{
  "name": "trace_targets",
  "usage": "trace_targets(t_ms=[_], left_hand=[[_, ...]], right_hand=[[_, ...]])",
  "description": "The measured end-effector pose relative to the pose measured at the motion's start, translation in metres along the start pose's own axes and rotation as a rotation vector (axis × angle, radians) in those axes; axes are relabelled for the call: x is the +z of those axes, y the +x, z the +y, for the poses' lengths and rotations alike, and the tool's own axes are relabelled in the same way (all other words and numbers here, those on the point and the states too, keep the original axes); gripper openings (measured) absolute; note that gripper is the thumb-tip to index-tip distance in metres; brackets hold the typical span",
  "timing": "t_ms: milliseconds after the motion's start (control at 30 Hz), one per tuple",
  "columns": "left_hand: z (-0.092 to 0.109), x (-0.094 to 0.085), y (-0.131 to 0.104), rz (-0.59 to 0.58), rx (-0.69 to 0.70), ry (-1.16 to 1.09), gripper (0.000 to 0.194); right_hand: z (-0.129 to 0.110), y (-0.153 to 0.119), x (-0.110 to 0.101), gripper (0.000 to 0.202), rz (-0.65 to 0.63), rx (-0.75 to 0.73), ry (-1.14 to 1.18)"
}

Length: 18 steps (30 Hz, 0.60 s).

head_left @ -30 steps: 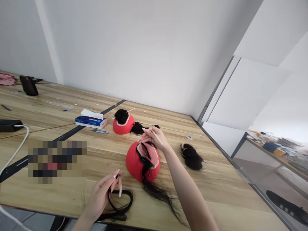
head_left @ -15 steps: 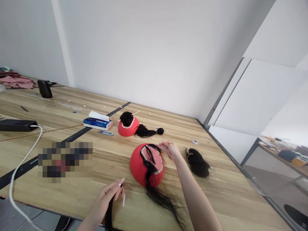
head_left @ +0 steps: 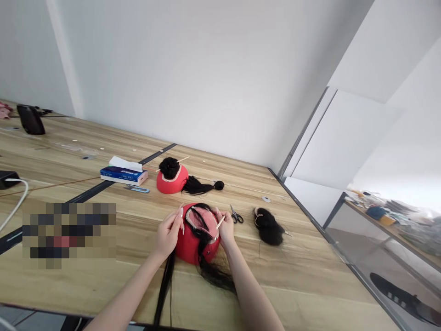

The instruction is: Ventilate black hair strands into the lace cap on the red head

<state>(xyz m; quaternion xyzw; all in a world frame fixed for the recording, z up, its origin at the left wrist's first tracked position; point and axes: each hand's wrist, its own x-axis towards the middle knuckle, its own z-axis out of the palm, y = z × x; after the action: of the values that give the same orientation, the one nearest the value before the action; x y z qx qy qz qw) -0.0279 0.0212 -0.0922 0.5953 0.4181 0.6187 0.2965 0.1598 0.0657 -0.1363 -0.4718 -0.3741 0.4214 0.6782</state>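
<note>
A red dome point(head_left: 184, 250) stands on the table with a lace-edged pink patch on top. Loose black hair point(head_left: 215, 275) lies across the patch and trails off the dome's near side. My left hand point(head_left: 170, 232) is at the dome's left edge, fingers closed on a long black hair strand point(head_left: 164, 289) that hangs down past the table's front edge. On the right rim, my right hand point(head_left: 225, 227) pinches a thin light wooden stick point(head_left: 220, 222), its tip towards the patch. The stick's far end is too small to make out.
Behind stands a second red dome point(head_left: 172, 184) with a bun of black hair and a stick. Beside it lies a black hair bundle point(head_left: 201, 186). Scissors point(head_left: 236, 216) and another hair bundle point(head_left: 270, 227) lie to the right. A tissue box point(head_left: 124, 176) and blue cutter point(head_left: 138, 189) are left.
My left hand has moved up and right to the dome with its strand. My right hand has come back to the dome's rim, now with the wooden stick showing. Scissors have come into sight.
</note>
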Motion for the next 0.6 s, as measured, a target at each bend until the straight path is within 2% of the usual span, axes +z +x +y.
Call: trace_targets(t_ms=[167,300,400,500,533,600], left_hand=[[0.001,-0.021,-0.009,0.028,-0.011,0.019,0.043],[0.021,-0.041,-0.005,-0.025,-0.012,0.046,0.042],[0.047,-0.053,-0.001,-0.164,-0.014,0.088,0.042],[0.072,-0.057,-0.001,-0.346,-0.060,0.056,0.041],[0.078,-0.057,-0.002,-0.395,-0.084,0.028,0.039],[0.087,-0.054,-0.005,-0.451,-0.104,-0.003,0.035]], right_hand=[[0.000,-0.002,0.007,0.045,-0.061,0.017,0.011],[-0.014,0.001,-0.012,0.044,-0.021,-0.002,0.017],[-0.035,0.002,-0.035,0.041,0.066,-0.077,0.007],[-0.064,-0.013,-0.046,0.036,0.110,-0.160,0.007],[-0.075,-0.023,-0.046,0.034,0.090,-0.179,0.001],[-0.097,-0.050,-0.038,0.027,-0.094,-0.219,-0.055]])
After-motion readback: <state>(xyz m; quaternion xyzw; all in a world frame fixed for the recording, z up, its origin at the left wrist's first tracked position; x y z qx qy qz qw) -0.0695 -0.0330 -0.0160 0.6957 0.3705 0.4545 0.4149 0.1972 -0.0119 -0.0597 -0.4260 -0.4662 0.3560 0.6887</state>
